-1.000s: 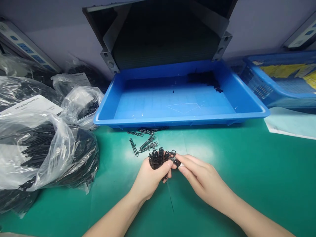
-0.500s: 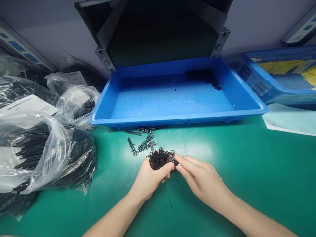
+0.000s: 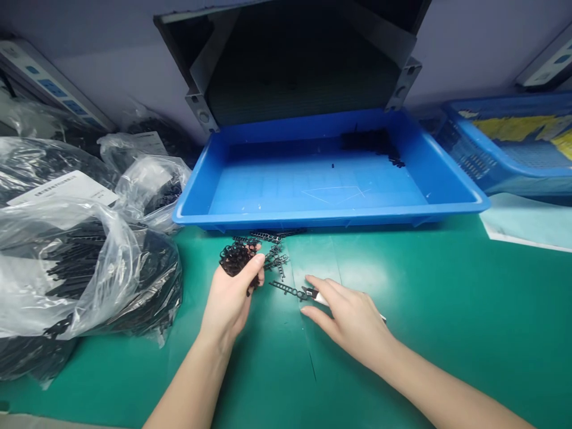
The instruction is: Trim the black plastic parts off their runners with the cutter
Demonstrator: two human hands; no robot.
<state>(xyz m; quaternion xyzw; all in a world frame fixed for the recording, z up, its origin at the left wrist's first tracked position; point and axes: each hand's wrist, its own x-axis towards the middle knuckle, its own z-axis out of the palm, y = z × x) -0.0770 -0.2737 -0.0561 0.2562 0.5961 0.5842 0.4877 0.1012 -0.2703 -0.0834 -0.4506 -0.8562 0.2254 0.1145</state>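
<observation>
My left hand (image 3: 230, 301) is closed around a thick bunch of black plastic strips (image 3: 236, 260), their small ring-shaped ends upward. To its right, my right hand (image 3: 353, 313) has thumb and forefinger apart. A slim white tool with a black tip (image 3: 319, 297) lies under its palm, apparently held by the other fingers, which are hidden. Just beyond that tip is a single black ladder-like strip (image 3: 288, 290), seemingly on the green table. More loose black strips (image 3: 277, 260) lie between the left hand and the blue tray (image 3: 330, 217).
Inside the tray, dark parts (image 3: 370, 142) are heaped at the back right. Clear plastic bags (image 3: 89, 268) full of black parts crowd the left. A blue basket (image 3: 513, 161) with yellow material and a pale sheet (image 3: 527, 220) are at the right.
My left hand has drawn away to the left with the bunch, parting from my right hand. One strip now lies by the right fingertips. The view has shifted slightly.
</observation>
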